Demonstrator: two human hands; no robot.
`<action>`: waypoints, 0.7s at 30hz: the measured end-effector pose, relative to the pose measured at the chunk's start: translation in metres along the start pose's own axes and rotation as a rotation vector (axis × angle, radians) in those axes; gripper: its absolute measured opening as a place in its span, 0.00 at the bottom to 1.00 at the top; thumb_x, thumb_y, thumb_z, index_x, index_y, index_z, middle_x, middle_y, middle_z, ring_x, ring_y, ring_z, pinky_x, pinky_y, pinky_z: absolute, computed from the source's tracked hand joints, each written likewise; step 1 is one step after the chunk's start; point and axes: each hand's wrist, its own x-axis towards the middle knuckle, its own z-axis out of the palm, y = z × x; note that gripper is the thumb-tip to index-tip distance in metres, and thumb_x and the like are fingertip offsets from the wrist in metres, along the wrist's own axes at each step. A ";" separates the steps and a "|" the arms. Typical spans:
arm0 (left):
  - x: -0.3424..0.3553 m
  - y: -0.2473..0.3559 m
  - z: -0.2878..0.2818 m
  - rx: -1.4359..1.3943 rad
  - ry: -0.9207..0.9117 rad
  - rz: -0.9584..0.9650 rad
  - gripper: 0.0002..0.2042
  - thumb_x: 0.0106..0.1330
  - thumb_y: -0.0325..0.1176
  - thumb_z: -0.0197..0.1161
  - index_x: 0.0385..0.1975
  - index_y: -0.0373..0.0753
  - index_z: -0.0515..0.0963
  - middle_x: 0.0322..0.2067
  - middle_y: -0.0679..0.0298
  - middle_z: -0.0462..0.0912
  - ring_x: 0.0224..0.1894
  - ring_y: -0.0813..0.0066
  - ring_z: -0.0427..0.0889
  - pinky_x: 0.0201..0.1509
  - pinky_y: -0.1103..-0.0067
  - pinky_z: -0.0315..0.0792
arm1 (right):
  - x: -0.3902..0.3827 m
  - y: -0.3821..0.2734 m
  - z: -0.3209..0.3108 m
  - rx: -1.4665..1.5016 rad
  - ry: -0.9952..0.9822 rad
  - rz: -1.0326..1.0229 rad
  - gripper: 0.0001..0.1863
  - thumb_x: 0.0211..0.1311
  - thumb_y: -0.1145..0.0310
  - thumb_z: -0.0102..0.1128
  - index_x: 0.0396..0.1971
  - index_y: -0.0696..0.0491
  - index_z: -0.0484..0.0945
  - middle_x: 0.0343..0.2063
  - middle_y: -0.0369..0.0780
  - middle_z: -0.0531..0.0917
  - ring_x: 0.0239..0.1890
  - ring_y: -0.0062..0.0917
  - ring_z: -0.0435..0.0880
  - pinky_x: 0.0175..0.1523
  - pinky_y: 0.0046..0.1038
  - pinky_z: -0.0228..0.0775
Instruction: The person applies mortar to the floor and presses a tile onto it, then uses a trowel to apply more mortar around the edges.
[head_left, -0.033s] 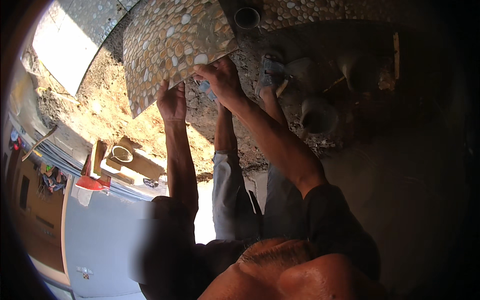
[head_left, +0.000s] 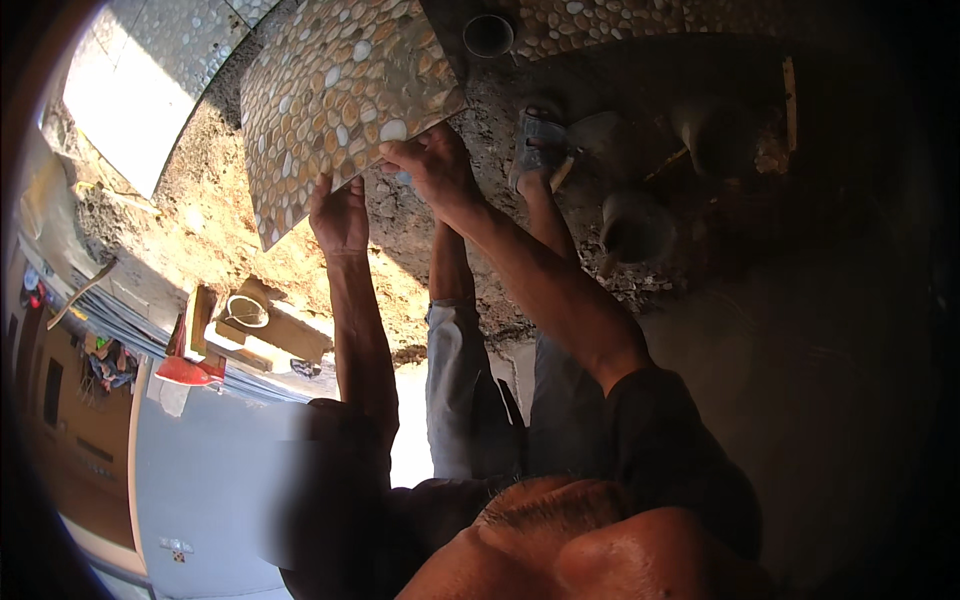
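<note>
A large tile [head_left: 335, 100] with a pebble pattern in brown, tan and white is held tilted in front of me, over rough earth. My left hand [head_left: 340, 215] grips its near edge toward the left corner, fingertips on the edge and palm below it. Farther right along the same edge, my right hand [head_left: 435, 170] is closed on the tile, thumb on the upper face and the other fingers partly hidden. My feet in sandals stand on the dirt beyond; the right sandal [head_left: 540, 145] shows, while the left one is mostly covered by my hand and the tile.
A dark round bowl [head_left: 488, 36] lies beyond the tile's right corner, near more pebble-patterned tiles [head_left: 620, 22]. Dim bucket-like containers [head_left: 640, 228] stand at right. To the left are a pale bucket [head_left: 248, 311], wood pieces, a red object [head_left: 188, 372] and light-coloured tiles [head_left: 125, 100].
The tile and both hands have shifted slightly toward me and to the left. Its near edge now covers more of my left sandal. Both hands keep their grip.
</note>
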 end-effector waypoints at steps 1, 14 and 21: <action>-0.016 0.007 -0.002 0.021 0.003 0.002 0.14 0.67 0.31 0.58 0.48 0.31 0.73 0.48 0.54 0.79 0.53 0.62 0.75 0.55 0.69 0.71 | -0.015 0.008 0.009 -0.020 -0.003 0.010 0.15 0.56 0.73 0.63 0.44 0.58 0.76 0.37 0.38 0.83 0.40 0.22 0.82 0.46 0.25 0.77; -0.182 0.105 -0.068 0.076 0.324 -0.053 0.21 0.73 0.30 0.45 0.61 0.25 0.59 0.59 0.44 0.67 0.57 0.59 0.72 0.57 0.72 0.75 | -0.138 0.018 -0.054 -0.289 -0.043 0.272 0.15 0.65 0.61 0.58 0.42 0.57 0.80 0.28 0.37 0.85 0.33 0.24 0.83 0.43 0.27 0.74; -0.206 0.099 -0.060 -0.162 0.315 -0.195 0.20 0.69 0.26 0.54 0.58 0.26 0.64 0.55 0.45 0.73 0.54 0.57 0.76 0.56 0.68 0.75 | -0.040 0.079 -0.288 -0.447 0.436 0.127 0.15 0.67 0.62 0.54 0.44 0.57 0.76 0.28 0.34 0.78 0.26 0.17 0.75 0.31 0.24 0.70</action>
